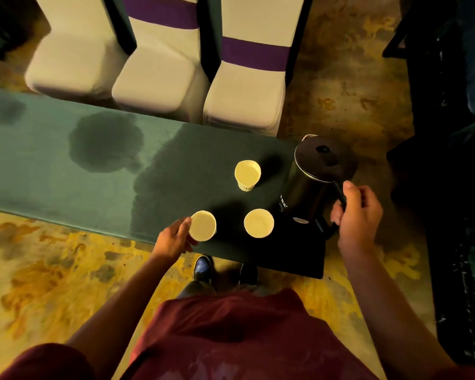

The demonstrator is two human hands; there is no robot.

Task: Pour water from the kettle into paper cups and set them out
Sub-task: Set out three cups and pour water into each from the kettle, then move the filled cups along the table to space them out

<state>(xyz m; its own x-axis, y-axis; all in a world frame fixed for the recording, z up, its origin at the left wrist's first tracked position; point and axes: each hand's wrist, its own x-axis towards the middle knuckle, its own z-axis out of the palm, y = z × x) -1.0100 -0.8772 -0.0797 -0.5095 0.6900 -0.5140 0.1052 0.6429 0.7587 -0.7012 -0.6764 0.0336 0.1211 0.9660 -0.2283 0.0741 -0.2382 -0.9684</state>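
At the bench's (52, 171) right end the person's right hand (358, 215) has its grip clenched round the handle of the kettle (313, 182) while the left hand (173, 239) grasps the near-edge paper cup (202, 225), two more cups (259, 223) standing between

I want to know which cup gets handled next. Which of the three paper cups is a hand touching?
The near-left cup at the table's front edge: the left hand is against its side. The other two cups stand untouched.
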